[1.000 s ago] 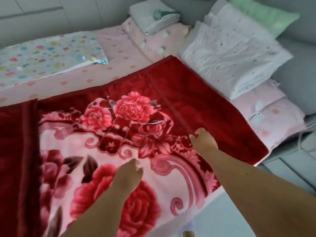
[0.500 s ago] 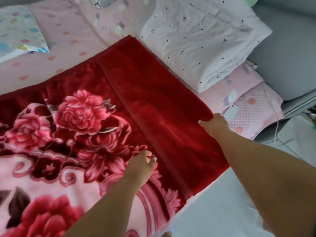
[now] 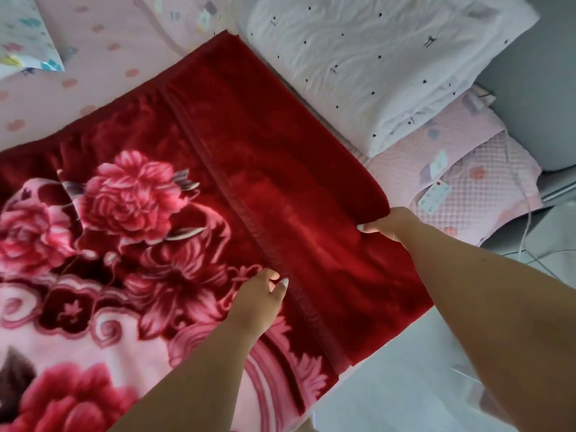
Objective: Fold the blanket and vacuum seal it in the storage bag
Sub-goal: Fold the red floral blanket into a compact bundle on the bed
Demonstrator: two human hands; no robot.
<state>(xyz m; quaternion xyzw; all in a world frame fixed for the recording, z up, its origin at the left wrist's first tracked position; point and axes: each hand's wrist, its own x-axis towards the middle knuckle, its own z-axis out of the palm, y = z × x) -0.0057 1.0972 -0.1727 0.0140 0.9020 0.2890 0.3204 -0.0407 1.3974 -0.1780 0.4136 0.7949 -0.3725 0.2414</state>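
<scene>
A thick red blanket [image 3: 280, 157] with pink roses lies spread on the bed, its right part a plain dark red flap folded over the flowered side. My right hand [image 3: 389, 224] grips the blanket's right edge, fingers curled over it and the edge slightly lifted. My left hand [image 3: 258, 300] rests on the blanket beside the flap's ridged hem, with fingers bent and the thumb apart; whether it pinches the cloth I cannot tell. No storage bag is in view.
A white folded quilt [image 3: 374, 57] with small dark marks lies just beyond the blanket's right edge, on a pink quilted pad [image 3: 473, 194]. A spotted pillow [image 3: 21, 39] lies at top left. White floor [image 3: 405, 385] and a cable [image 3: 526, 241] are to the right.
My view swung right and closer. My right hand went from the flowered middle out to the blanket's right edge and closed on it. My left hand moved right to the hem.
</scene>
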